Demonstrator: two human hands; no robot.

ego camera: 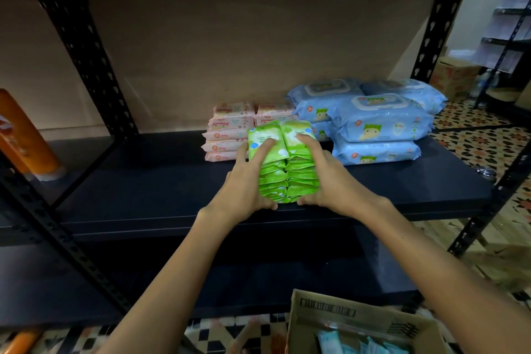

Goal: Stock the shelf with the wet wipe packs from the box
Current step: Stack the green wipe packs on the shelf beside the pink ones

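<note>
green packs (283, 164), black shelf (161, 181)

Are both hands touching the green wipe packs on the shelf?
Touching. The head view shows the left hand and right hand clasping the two stacks of green wipe packs from either side, fingers on top, thumbs at the base.

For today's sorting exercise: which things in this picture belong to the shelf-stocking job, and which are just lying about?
Belongs to the job:
- green wipe packs, gripped between left hand and right hand
- pink wipe packs
- blue wipe packs
- shelf
- cardboard box, more packs inside

Just lying about:
- orange bottle
- far carton
</note>
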